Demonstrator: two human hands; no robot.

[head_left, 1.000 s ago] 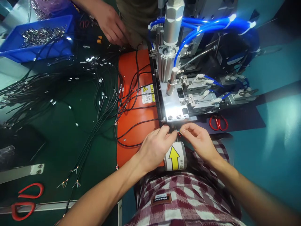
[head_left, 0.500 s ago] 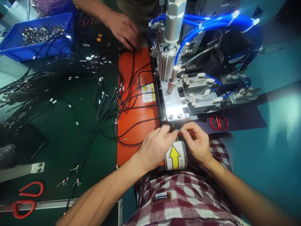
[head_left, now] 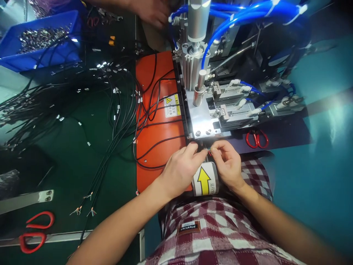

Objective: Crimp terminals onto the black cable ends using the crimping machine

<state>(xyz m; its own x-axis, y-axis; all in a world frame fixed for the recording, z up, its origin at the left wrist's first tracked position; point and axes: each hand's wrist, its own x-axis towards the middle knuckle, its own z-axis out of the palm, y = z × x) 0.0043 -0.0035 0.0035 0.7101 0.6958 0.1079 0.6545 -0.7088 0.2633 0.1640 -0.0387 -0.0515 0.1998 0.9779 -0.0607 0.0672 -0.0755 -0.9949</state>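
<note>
At the near end of the metal machine [head_left: 202, 123], my left hand [head_left: 183, 167] is closed on a black cable [head_left: 154, 167] that crosses the orange cover [head_left: 158, 147]. My right hand [head_left: 227, 162] pinches the thin coloured wires [head_left: 209, 151] at that cable's end, red and green among them. The two hands' fingertips almost meet there and partly hide the wires. Just below them lies a white label with a yellow arrow [head_left: 204, 180]. More black cables run over the cover into the machine's left side.
Left on the dark green table lie many black cables [head_left: 118, 125] with metal ends, and red-handled scissors [head_left: 33, 239]. A blue bin [head_left: 41, 55] holds small metal parts. Another red-handled pair [head_left: 257, 140] lies right of the machine. A co-worker's hand [head_left: 154, 13] is at the top.
The co-worker's hand has moved up and right, away from the cables by the orange cover. My hands stay at the wires with only a slight shift; the view has moved a little.
</note>
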